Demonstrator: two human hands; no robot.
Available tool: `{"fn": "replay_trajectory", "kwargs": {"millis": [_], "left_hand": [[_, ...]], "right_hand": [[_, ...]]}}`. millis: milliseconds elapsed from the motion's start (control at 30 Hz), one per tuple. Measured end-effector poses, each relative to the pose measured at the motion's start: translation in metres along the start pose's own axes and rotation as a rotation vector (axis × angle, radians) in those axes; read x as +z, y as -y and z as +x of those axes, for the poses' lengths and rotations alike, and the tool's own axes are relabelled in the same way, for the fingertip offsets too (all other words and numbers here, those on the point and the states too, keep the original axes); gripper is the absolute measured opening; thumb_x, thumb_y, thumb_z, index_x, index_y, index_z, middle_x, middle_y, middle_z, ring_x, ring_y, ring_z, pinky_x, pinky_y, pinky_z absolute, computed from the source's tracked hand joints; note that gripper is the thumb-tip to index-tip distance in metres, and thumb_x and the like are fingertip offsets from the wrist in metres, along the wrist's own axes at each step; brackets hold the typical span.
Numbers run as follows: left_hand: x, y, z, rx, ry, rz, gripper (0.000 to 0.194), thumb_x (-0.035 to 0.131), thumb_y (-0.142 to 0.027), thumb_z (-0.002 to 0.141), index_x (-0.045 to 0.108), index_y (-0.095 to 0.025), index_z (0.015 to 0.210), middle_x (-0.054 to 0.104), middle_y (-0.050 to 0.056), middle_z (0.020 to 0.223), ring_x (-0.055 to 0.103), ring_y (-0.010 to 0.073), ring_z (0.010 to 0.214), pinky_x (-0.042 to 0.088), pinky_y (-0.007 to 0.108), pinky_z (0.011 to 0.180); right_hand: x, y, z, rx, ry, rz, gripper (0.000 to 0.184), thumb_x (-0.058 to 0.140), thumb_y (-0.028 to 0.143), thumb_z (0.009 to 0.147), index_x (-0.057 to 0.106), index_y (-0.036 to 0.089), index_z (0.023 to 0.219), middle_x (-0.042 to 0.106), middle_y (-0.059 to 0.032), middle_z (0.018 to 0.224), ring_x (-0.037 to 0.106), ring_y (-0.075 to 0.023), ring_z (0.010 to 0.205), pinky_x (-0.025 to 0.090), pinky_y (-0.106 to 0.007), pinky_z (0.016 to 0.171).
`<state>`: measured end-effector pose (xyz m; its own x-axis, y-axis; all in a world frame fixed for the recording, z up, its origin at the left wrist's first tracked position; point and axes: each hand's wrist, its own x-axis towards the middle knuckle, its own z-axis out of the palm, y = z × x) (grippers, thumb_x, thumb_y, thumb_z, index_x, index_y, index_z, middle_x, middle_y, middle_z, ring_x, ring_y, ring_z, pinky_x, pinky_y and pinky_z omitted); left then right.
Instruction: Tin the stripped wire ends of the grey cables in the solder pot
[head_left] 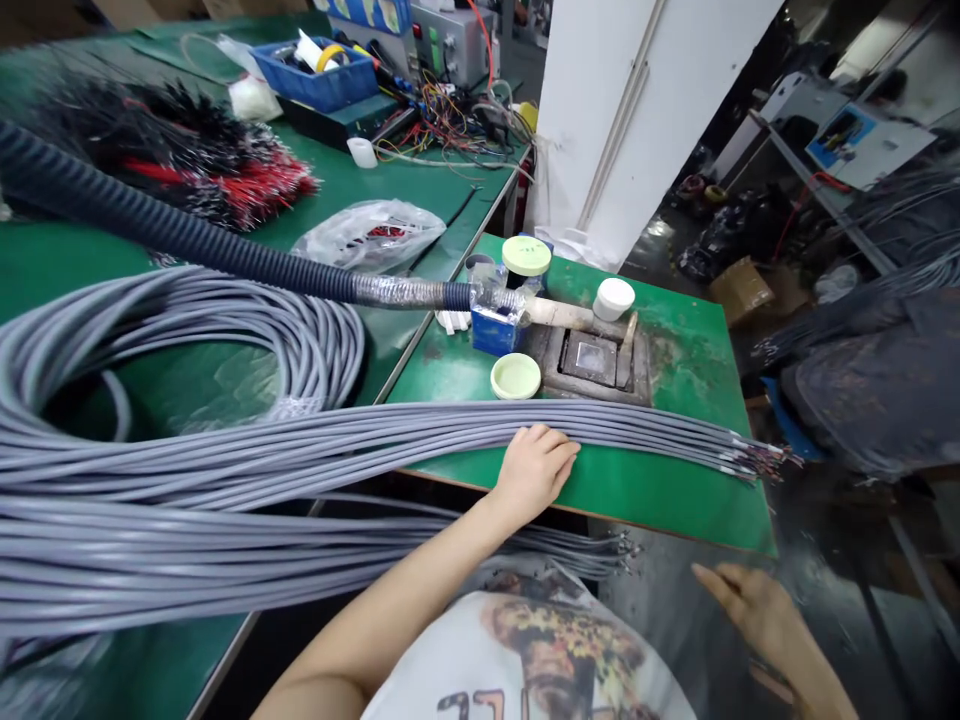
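Cables point(390, 450) are running across the green workbench point(660, 490); you're pressing your left hand point(534, 474) flat on them, fingers close together, while your right hand point(757, 618) is hovering below the front edge, fingers spreading wide.

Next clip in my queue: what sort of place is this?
Probably a cable-assembly workshop: long bundles of grey cable lie across green workbenches, beside a heap of red-and-black wires, and a corrugated hose runs toward a square metal fixture.
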<state>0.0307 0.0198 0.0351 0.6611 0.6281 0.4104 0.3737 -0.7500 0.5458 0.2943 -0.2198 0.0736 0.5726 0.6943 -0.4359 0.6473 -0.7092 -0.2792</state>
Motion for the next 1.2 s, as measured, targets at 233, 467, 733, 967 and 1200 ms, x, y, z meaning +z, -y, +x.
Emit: {"fn": "replay_trajectory", "kwargs": {"millis": [233, 467, 733, 967, 1200], "left_hand": [[0.003, -0.016, 0.016, -0.034, 0.147, 0.252, 0.024, 0.055, -0.027, 0.088, 0.059, -0.019, 0.11, 0.06, 0.009, 0.096, 0.048, 0.0257, 0.091, 0.032, 0.039, 0.072], [0.009, -0.016, 0.025, -0.016, 0.177, 0.273, 0.013, 0.047, -0.024, 0.093, 0.058, -0.017, 0.091, 0.056, 0.009, 0.091, 0.047, 0.0248, 0.089, 0.031, 0.039, 0.072], [0.01, -0.011, 0.023, 0.103, 0.205, 0.251, 0.014, 0.053, -0.029, 0.091, 0.059, -0.016, 0.095, 0.059, 0.007, 0.09, 0.047, 0.0244, 0.091, 0.029, 0.038, 0.073], [-0.018, -0.02, 0.017, 0.112, 0.136, -0.039, 0.021, 0.045, -0.031, 0.095, 0.061, -0.017, 0.095, 0.062, 0.007, 0.09, 0.049, 0.0203, 0.086, 0.031, 0.036, 0.073], [-0.036, -0.027, -0.015, 0.145, 0.324, -0.45, 0.019, 0.055, -0.032, 0.09, 0.065, -0.017, 0.095, 0.063, 0.006, 0.084, 0.053, 0.0177, 0.08, 0.039, 0.03, 0.073]], "right_hand": [[0.029, 0.098, 0.012, -0.432, 0.309, 0.147, 0.039, 0.044, 0.051, 0.086, 0.056, 0.026, 0.058, 0.062, -0.0047, 0.059, 0.058, -0.025, 0.059, 0.042, -0.037, 0.058], [0.058, 0.138, 0.02, -0.474, 0.558, 0.538, 0.032, 0.049, 0.043, 0.088, 0.069, 0.018, 0.088, 0.066, -0.0021, 0.067, 0.056, -0.0121, 0.048, 0.041, -0.023, 0.047], [0.078, 0.141, 0.026, -0.323, 0.558, 1.088, 0.037, 0.058, 0.046, 0.085, 0.064, 0.016, 0.105, 0.069, -0.0076, 0.083, 0.06, -0.0118, 0.052, 0.047, -0.023, 0.043], [0.037, 0.134, 0.024, -0.274, 0.206, 1.32, 0.043, 0.051, 0.049, 0.088, 0.055, 0.021, 0.12, 0.068, -0.0121, 0.1, 0.059, -0.0138, 0.053, 0.046, -0.028, 0.043], [-0.012, 0.152, 0.001, -0.513, -0.533, 1.012, 0.021, 0.046, 0.033, 0.093, 0.058, 0.025, 0.109, 0.049, 0.0057, 0.048, 0.041, -0.0118, 0.04, 0.036, -0.025, 0.044]]}}
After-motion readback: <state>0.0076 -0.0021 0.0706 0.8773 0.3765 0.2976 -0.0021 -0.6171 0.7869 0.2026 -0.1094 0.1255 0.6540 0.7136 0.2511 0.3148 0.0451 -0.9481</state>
